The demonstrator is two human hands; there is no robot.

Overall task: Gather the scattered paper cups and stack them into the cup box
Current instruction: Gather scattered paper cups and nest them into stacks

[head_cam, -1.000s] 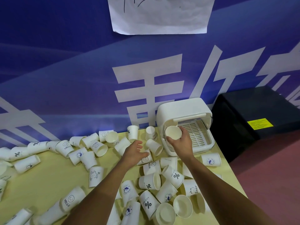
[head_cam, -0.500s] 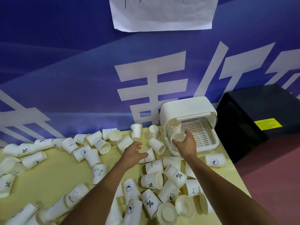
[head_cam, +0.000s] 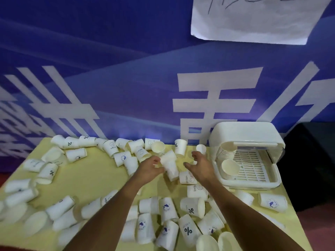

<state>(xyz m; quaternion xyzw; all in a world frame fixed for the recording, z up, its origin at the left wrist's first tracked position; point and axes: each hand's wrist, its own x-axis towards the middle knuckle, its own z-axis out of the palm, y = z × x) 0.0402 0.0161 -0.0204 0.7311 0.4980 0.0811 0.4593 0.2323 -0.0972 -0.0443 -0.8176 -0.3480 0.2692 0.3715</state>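
Many white paper cups [head_cam: 188,230] lie scattered over the yellow table [head_cam: 94,178], most on their sides. The white cup box [head_cam: 250,131] stands at the table's back right with its lid up. Inside it, a stack of cups [head_cam: 227,153] lies on the slotted rack, with one more cup [head_cam: 230,168] in front of the stack. My left hand [head_cam: 149,169] grips a blurred paper cup [head_cam: 170,168] at the table's middle. My right hand [head_cam: 200,165] hovers just right of that cup, fingers spread and empty, left of the box.
A blue wall with white lettering rises right behind the table. A sheet of paper [head_cam: 253,19] hangs on it at the top right. A black cabinet [head_cam: 311,160] stands right of the box. Upright cups [head_cam: 180,148] stand near the wall.
My right hand has left its cup in the box and drawn back to the left. My left hand has closed on a cup. The view has swung left.
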